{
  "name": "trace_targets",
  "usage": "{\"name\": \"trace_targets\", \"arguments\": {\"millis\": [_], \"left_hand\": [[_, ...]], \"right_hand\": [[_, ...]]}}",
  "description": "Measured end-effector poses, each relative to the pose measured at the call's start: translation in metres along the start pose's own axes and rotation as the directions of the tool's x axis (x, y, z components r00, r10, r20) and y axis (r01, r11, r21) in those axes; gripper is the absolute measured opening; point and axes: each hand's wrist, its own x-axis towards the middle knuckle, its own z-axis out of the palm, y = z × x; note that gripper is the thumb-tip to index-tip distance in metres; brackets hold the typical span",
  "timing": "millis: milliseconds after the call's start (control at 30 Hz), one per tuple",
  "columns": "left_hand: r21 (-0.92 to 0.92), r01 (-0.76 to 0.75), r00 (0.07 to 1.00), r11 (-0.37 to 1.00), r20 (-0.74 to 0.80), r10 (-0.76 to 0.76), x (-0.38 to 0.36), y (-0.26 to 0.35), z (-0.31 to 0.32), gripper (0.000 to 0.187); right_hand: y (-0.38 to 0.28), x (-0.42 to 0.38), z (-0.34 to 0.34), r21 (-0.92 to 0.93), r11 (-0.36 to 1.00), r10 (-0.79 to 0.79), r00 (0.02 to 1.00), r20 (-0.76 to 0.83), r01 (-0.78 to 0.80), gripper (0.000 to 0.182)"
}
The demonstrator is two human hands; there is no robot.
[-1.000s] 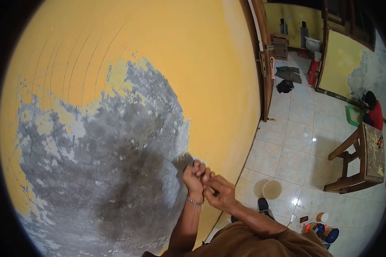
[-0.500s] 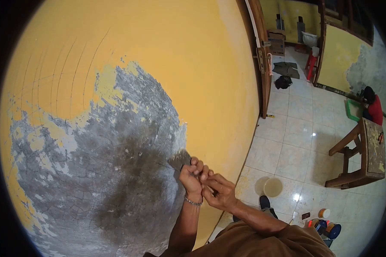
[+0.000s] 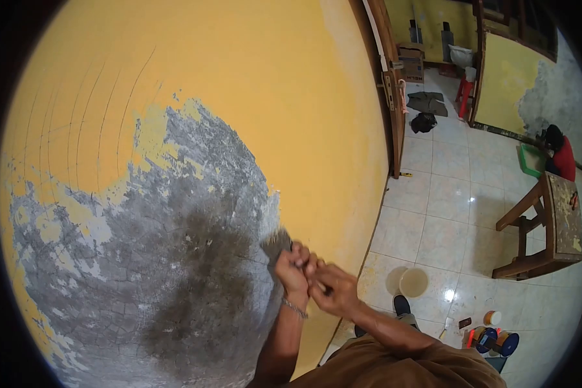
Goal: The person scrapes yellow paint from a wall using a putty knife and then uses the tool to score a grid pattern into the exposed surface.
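Observation:
A flat scraper point(image 3: 276, 245) with a broad dark blade meets the wall at the right border of the bare grey patch point(image 3: 110, 284), where yellow paint point(image 3: 304, 129) begins. Light flecks show along its blade edge. My left hand point(image 3: 293, 271), with a bracelet on the wrist, is closed around the scraper just below the blade. Close against it, my right hand point(image 3: 335, 289) has its fingers curled at the handle end. The fingers hide the handle itself. A darker stain point(image 3: 204, 278) spreads over the middle of the grey patch.
On the tiled floor to the right are a round bucket point(image 3: 413, 282), a wooden stool point(image 3: 549, 226) and several paint tins point(image 3: 488, 341). A wooden door point(image 3: 392, 97) stands beyond the wall. Farther off, a person in red point(image 3: 564, 158) crouches near a green tray point(image 3: 531, 160).
The scraper and both hands have shifted slightly right along the wall, toward the yellow paint. The view has moved a little. Both hands keep their grip.

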Motion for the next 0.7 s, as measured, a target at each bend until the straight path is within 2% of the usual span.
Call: {"name": "trace_targets", "arguments": {"millis": [67, 167, 200, 233, 333, 367, 433, 500, 567, 633, 667, 700], "left_hand": [[0.034, -0.023, 1.000, 0.999, -0.010, 0.024, 0.013, 0.005, 0.013, 0.011], [0.013, -0.007, 0.999, 1.000, -0.037, 0.007, -0.007, -0.008, 0.005, 0.011], [0.018, -0.003, 0.997, 1.000, -0.073, 0.005, -0.018, -0.010, 0.005, 0.011], [0.043, -0.005, 0.996, 0.999, -0.093, 0.009, -0.022, -0.008, 0.007, 0.012], [0.035, 0.002, 1.000, 0.999, -0.010, -0.002, 0.009, 0.003, 0.013, 0.013], [0.038, -0.009, 1.000, 0.999, -0.026, 0.010, 0.014, 0.007, 0.032, 0.013], [0.037, -0.029, 0.999, 0.999, -0.011, 0.030, 0.012, 0.000, 0.032, 0.012], [-0.013, -0.030, 0.998, 0.999, -0.064, 0.029, -0.009, -0.011, 0.017, 0.012], [0.012, -0.022, 0.994, 1.000, -0.103, 0.024, -0.011, -0.012, 0.010, 0.013], [0.007, -0.010, 0.999, 1.000, -0.045, 0.010, 0.007, -0.006, 0.005, 0.014], [0.040, -0.031, 0.999, 0.999, 0.009, 0.031, 0.019, 0.007, 0.024, 0.014], [0.071, -0.049, 0.998, 0.996, -0.029, 0.051, 0.023, 0.013, 0.045, 0.015]], "right_hand": [[-0.002, 0.006, 0.001, 0.010, 0.999, 0.047, 0.999, 0.013, -0.047, 0.018], [-0.010, -0.007, -0.012, -0.042, 0.996, 0.078, 0.996, 0.044, -0.076, 0.020], [-0.015, -0.008, -0.015, 0.018, 1.000, 0.005, 1.000, 0.027, -0.005, 0.018], [-0.014, -0.002, -0.013, 0.017, 1.000, -0.004, 1.000, 0.023, 0.003, 0.018], [-0.005, 0.014, -0.005, -0.042, 0.999, 0.027, 0.999, 0.017, -0.027, 0.016], [-0.006, 0.025, -0.006, 0.000, 0.998, 0.062, 0.997, -0.040, -0.062, 0.016], [-0.001, 0.023, -0.012, -0.008, 1.000, -0.002, 0.999, -0.034, 0.002, 0.016], [-0.011, 0.004, -0.017, -0.004, 0.998, -0.058, 0.998, -0.011, 0.058, 0.016], [-0.012, 0.003, -0.017, 0.005, 0.994, -0.106, 0.994, 0.011, 0.106, 0.016], [-0.007, 0.010, -0.010, -0.052, 0.997, 0.052, 0.998, 0.036, -0.050, 0.016], [0.001, 0.028, -0.007, 0.007, 1.000, 0.016, 1.000, 0.016, -0.016, 0.017], [0.001, 0.041, -0.008, 0.058, 0.998, 0.030, 0.999, -0.028, -0.029, 0.017]]}}
